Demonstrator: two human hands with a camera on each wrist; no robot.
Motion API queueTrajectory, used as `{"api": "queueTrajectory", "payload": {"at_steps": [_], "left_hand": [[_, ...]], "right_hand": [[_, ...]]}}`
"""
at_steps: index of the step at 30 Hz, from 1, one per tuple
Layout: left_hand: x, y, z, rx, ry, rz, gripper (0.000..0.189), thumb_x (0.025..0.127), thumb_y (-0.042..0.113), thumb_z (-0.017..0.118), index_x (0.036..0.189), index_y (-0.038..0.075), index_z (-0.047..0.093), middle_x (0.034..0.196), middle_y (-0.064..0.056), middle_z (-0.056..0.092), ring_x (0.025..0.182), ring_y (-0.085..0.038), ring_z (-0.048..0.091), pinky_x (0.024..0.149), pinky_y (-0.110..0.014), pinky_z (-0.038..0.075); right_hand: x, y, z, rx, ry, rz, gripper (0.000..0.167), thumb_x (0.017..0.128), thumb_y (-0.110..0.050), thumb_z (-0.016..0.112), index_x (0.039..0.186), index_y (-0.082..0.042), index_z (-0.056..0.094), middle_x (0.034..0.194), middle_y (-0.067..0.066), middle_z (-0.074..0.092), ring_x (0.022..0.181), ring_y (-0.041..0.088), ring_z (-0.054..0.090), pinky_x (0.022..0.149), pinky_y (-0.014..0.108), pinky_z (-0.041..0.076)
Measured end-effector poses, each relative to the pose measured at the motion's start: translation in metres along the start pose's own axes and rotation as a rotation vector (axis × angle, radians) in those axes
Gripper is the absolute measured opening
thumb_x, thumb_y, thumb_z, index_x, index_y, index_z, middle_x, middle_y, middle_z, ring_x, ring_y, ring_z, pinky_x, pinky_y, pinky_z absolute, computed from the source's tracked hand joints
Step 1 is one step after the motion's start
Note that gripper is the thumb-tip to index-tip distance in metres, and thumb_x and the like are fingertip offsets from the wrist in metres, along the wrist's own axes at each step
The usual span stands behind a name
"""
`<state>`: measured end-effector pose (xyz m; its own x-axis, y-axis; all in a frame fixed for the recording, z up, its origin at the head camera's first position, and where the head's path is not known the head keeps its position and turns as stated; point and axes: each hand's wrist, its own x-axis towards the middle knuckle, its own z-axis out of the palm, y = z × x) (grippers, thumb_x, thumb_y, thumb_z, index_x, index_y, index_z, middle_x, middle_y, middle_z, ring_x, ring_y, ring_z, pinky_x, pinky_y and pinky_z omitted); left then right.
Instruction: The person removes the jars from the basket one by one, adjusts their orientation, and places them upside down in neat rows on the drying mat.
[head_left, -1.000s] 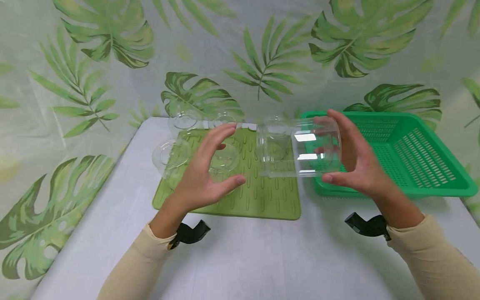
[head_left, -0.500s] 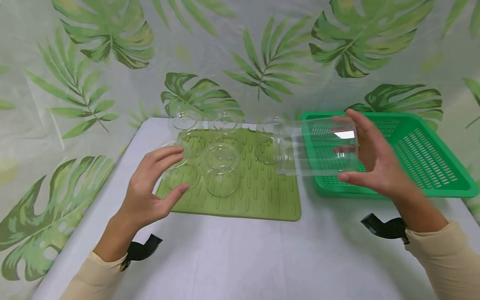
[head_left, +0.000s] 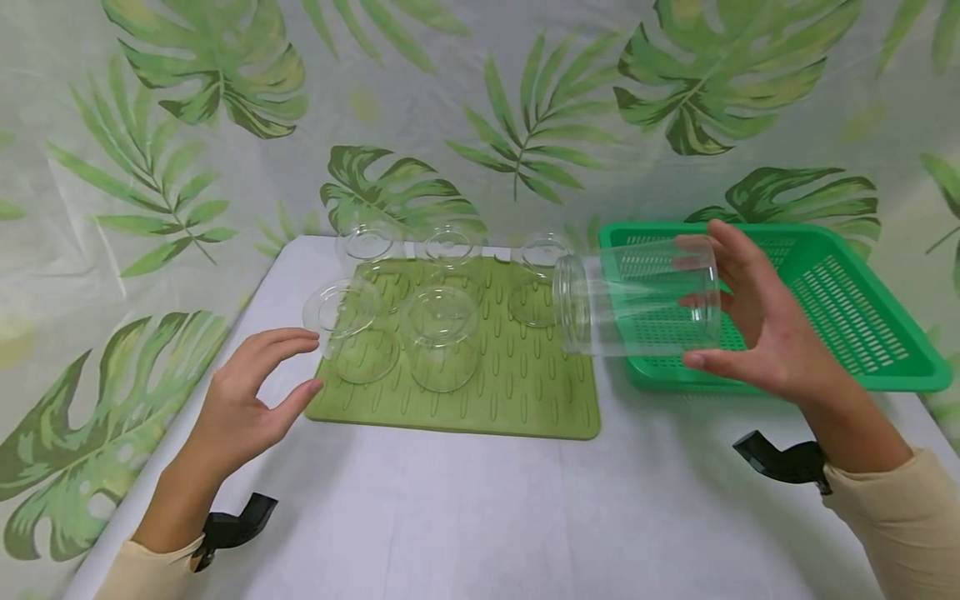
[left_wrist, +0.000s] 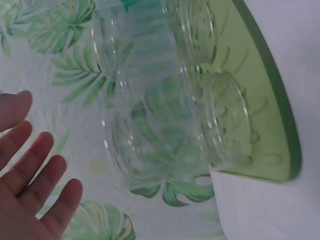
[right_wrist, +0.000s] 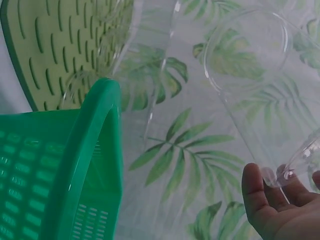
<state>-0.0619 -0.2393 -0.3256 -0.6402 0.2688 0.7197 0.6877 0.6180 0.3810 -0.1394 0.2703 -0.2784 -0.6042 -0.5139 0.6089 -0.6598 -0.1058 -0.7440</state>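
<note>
A clear jar (head_left: pixel 637 304) is held sideways by my right hand (head_left: pixel 776 346), with thumb and fingers round its right end. It hangs above the gap between the green mat (head_left: pixel 517 408) and the basket, its ringed end pointing left. The right wrist view also shows fingers on the see-through jar (right_wrist: pixel 250 95). Past the mat's left edge, my left hand (head_left: pixel 240 404) holds nothing, fingers loosely bent and thumb apart. Nearest to it stands a clear jar (head_left: pixel 352 333) on the mat. In the left wrist view, the left hand (left_wrist: pixel 37 190) is clear of the standing jars.
Several clear jars stand on the ribbed mat, among them a front one (head_left: pixel 442 350) and a back right one (head_left: pixel 536 287). A green perforated basket (head_left: pixel 832 383) sits at the right. The white tablecloth (head_left: pixel 480 517) extends in front, and a leaf-print cloth (head_left: pixel 420 100) hangs behind.
My left hand has moved left and towards me, from over the mat to beyond its left edge. The right hand has shifted a little right with the jar still held sideways.
</note>
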Motion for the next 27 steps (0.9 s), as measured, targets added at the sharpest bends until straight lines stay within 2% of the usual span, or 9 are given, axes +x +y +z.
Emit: {"api": "queueTrajectory", "payload": {"at_steps": [3, 7, 12, 14, 16, 19, 20, 23, 27], "left_hand": [[-0.008, -0.007, -0.004, 0.051, -0.069, -0.058, 0.038, 0.086, 0.019, 0.077, 0.116, -0.003, 0.067, 0.116, -0.019, 0.067, 0.121, -0.009, 0.056, 0.108, -0.008, 0.035], [-0.018, -0.018, -0.005, 0.127, -0.150, -0.102, 0.053, 0.067, -0.009, 0.080, 0.118, -0.002, 0.066, 0.121, -0.018, 0.066, 0.117, -0.026, 0.055, 0.108, -0.003, 0.029], [-0.031, -0.029, -0.001, 0.168, -0.249, -0.187, 0.051, 0.071, -0.007, 0.080, 0.119, -0.001, 0.065, 0.125, -0.015, 0.064, 0.117, -0.031, 0.055, 0.102, 0.002, 0.027], [-0.034, -0.032, 0.002, 0.191, -0.289, -0.220, 0.050, 0.073, -0.004, 0.080, 0.120, -0.001, 0.065, 0.125, -0.014, 0.064, 0.116, -0.032, 0.056, 0.099, -0.006, 0.037], [-0.037, -0.033, 0.004, 0.207, -0.332, -0.252, 0.049, 0.075, -0.001, 0.080, 0.121, -0.001, 0.065, 0.126, -0.014, 0.063, 0.117, -0.033, 0.057, 0.097, -0.022, 0.046], [-0.037, -0.036, 0.007, 0.223, -0.394, -0.299, 0.047, 0.078, 0.003, 0.079, 0.122, -0.002, 0.064, 0.128, -0.017, 0.061, 0.119, -0.038, 0.057, 0.092, -0.048, 0.049], [-0.037, -0.037, 0.008, 0.223, -0.413, -0.319, 0.046, 0.079, 0.004, 0.079, 0.123, -0.003, 0.064, 0.129, -0.018, 0.061, 0.120, -0.039, 0.057, 0.092, -0.053, 0.050], [-0.036, -0.040, 0.011, 0.216, -0.464, -0.371, 0.046, 0.081, 0.005, 0.078, 0.123, -0.005, 0.063, 0.131, -0.021, 0.059, 0.122, -0.042, 0.056, 0.095, -0.058, 0.049], [-0.036, -0.044, 0.015, 0.221, -0.512, -0.401, 0.047, 0.082, 0.008, 0.077, 0.124, -0.007, 0.062, 0.132, -0.024, 0.059, 0.122, -0.045, 0.056, 0.096, -0.059, 0.049]], "right_hand": [[-0.002, -0.002, -0.001, -0.011, 0.001, 0.002, 0.109, 0.068, 0.016, 0.080, 0.156, 0.002, 0.018, 0.156, 0.014, 0.036, 0.139, 0.020, 0.040, 0.102, 0.019, 0.046], [-0.003, -0.003, -0.001, -0.007, -0.001, 0.001, 0.108, 0.067, 0.018, 0.079, 0.155, 0.004, 0.019, 0.156, 0.014, 0.036, 0.141, 0.020, 0.039, 0.105, 0.020, 0.045], [-0.002, -0.004, -0.001, -0.018, -0.003, -0.011, 0.106, 0.068, 0.015, 0.081, 0.154, 0.005, 0.020, 0.156, 0.014, 0.037, 0.141, 0.021, 0.039, 0.105, 0.019, 0.046], [-0.002, -0.005, -0.001, -0.032, -0.006, -0.016, 0.105, 0.068, 0.014, 0.082, 0.153, 0.007, 0.020, 0.156, 0.014, 0.037, 0.141, 0.021, 0.039, 0.104, 0.019, 0.045], [-0.002, -0.006, -0.001, -0.054, -0.011, -0.018, 0.104, 0.069, 0.011, 0.082, 0.153, 0.008, 0.021, 0.157, 0.014, 0.036, 0.141, 0.021, 0.039, 0.104, 0.019, 0.045], [-0.002, -0.007, 0.000, -0.082, -0.016, -0.022, 0.101, 0.072, 0.008, 0.082, 0.152, 0.011, 0.021, 0.157, 0.016, 0.036, 0.141, 0.020, 0.038, 0.105, 0.019, 0.043], [-0.002, -0.008, 0.000, -0.089, -0.016, -0.019, 0.100, 0.072, 0.008, 0.082, 0.151, 0.012, 0.021, 0.157, 0.016, 0.035, 0.141, 0.021, 0.038, 0.105, 0.020, 0.043], [-0.001, -0.010, 0.001, -0.125, -0.016, 0.004, 0.100, 0.071, 0.009, 0.082, 0.151, 0.012, 0.022, 0.157, 0.017, 0.035, 0.141, 0.023, 0.037, 0.105, 0.020, 0.041], [0.000, -0.013, 0.003, -0.190, -0.009, 0.041, 0.103, 0.067, 0.012, 0.082, 0.152, 0.010, 0.024, 0.157, 0.017, 0.036, 0.140, 0.025, 0.037, 0.104, 0.019, 0.040]]}}
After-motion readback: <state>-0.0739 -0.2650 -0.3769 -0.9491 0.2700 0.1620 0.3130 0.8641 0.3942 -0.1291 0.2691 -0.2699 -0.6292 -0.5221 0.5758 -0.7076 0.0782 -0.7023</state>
